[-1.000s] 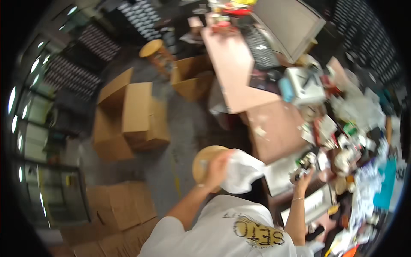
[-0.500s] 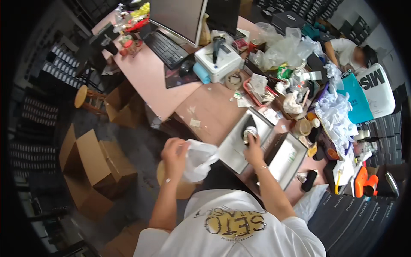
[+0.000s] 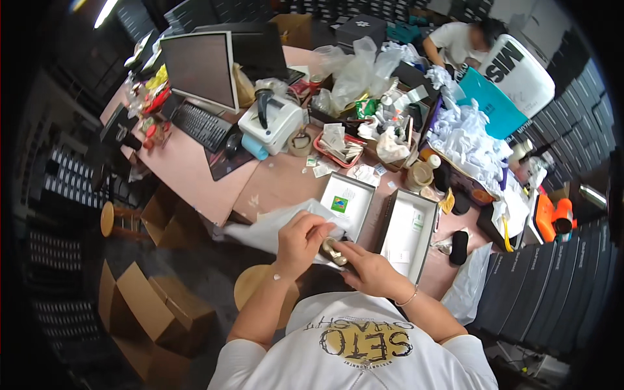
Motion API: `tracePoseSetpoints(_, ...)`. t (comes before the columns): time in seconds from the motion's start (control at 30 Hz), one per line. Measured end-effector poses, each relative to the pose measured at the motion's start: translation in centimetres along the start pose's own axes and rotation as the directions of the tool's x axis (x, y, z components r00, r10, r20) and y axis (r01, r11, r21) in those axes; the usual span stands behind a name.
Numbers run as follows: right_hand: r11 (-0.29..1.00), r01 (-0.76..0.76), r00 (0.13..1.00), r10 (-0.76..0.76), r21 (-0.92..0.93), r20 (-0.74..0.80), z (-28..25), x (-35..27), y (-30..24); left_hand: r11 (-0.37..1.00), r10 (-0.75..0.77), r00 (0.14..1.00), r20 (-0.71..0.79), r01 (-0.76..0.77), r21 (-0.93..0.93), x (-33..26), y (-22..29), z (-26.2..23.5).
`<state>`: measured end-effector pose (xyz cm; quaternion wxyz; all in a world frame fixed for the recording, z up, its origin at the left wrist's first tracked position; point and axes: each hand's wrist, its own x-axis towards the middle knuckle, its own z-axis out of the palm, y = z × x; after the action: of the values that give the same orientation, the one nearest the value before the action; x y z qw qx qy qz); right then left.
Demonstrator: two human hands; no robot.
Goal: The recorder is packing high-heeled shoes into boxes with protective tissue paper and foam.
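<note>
In front of my chest, my right hand [image 3: 377, 274] grips a shoe [image 3: 335, 253] with a shiny gold-silver part; the rest of it is hidden by fingers and plastic. Beside it, my left hand [image 3: 301, 244] is closed on a thin white plastic bag [image 3: 257, 231], which spreads left over the table edge. Just beyond the hands lies an open shoe box part [image 3: 364, 195], white inside with a small green printed patch. To its right stands another open shoe box part [image 3: 390, 244], dark-edged, with white paper inside.
On the pink table [image 3: 195, 188] are a monitor [image 3: 200, 68], keyboard [image 3: 200, 125], label printer [image 3: 272, 123], red basket [image 3: 339, 151] and a bin of crumpled paper [image 3: 468, 140]. Brown cartons [image 3: 156, 312] and a round stool [image 3: 257, 286] stand left. Stacked dark boxes [image 3: 539, 286] are right. Another person [image 3: 458, 42] sits beyond.
My right hand has brought the shoe out of the box toward my chest. My left hand has moved right to meet it, and the bag now spreads out leftward. The view has shifted.
</note>
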<state>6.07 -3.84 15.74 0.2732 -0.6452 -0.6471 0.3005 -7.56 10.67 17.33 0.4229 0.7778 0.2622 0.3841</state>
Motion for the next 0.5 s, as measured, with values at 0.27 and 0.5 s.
tracePoseSetpoints(0.27,-0.185,-0.223,0.866,0.412,0.957,0.282,-2.6,-3.7,2.4,0.985,0.015,0.902,0.432,-0.087,0.149,-0.2,-3.0,2.4)
tracePoseSetpoints(0.5,-0.629,-0.055,0.869,0.352,0.775,0.347,-0.4,-6.0,7.0,0.999,-0.052,0.923,0.382,0.054,0.006,1.2,-1.9,5.2)
